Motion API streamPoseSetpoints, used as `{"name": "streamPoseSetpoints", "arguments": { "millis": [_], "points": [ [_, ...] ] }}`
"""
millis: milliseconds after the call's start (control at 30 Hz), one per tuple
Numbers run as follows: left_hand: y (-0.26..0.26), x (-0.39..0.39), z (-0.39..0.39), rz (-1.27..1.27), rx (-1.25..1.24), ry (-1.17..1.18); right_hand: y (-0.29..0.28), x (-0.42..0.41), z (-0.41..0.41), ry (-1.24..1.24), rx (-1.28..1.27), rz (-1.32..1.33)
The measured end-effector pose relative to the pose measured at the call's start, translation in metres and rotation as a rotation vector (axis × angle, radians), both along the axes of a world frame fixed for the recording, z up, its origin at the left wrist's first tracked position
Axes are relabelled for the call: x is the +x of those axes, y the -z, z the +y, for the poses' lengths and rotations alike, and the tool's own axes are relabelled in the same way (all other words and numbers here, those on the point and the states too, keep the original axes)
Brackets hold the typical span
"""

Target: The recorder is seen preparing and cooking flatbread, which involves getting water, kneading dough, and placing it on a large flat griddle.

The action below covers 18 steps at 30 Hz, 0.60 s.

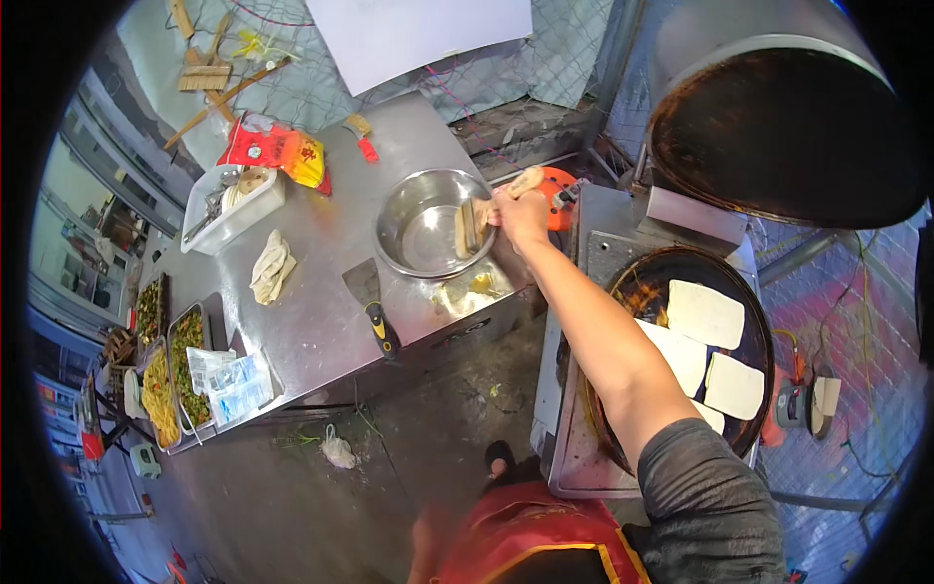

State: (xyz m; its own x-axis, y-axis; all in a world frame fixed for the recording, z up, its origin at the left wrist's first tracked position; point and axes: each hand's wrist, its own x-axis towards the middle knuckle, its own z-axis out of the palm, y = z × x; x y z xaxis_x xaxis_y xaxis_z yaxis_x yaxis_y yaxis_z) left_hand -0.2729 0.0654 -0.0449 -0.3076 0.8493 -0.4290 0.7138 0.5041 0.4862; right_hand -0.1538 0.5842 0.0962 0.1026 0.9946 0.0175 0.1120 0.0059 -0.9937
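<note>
My right hand (522, 213) grips a flat wooden-handled brush (474, 221) at the right rim of a stainless steel bowl (408, 237). The brush head hangs inside the bowl, and the handle end sticks out beyond my fingers. Liquid in the bowl cannot be made out for sure. Under my right arm lies a round dark griddle pan (657, 281) bearing several pale dough sheets (706, 315), partly hidden by the forearm. At the bottom edge, my left hand (422, 540) is a blur beside the red apron, and its fingers cannot be made out.
On the steel table (321, 292) lie a scraper (373, 310), a crumpled cloth (273, 269) and a white plastic bin (233, 212) of utensils. Food trays (191, 336) line the left end. The griddle's raised dark lid (781, 139) stands at upper right.
</note>
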Motion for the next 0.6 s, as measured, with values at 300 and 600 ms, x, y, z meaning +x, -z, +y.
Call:
{"name": "streamPoseSetpoints", "arguments": {
  "millis": [300, 600],
  "points": [
    [0.010, -0.001, 0.054, -0.065, -0.176, 0.122, 0.039, 0.150, -0.130, 0.204, -0.170, 1.022],
    [0.036, 0.037, 0.085, -0.123, 0.045, 0.330, 0.144, 0.424, -0.227, 0.806, -0.105, 0.222]
  ]
}}
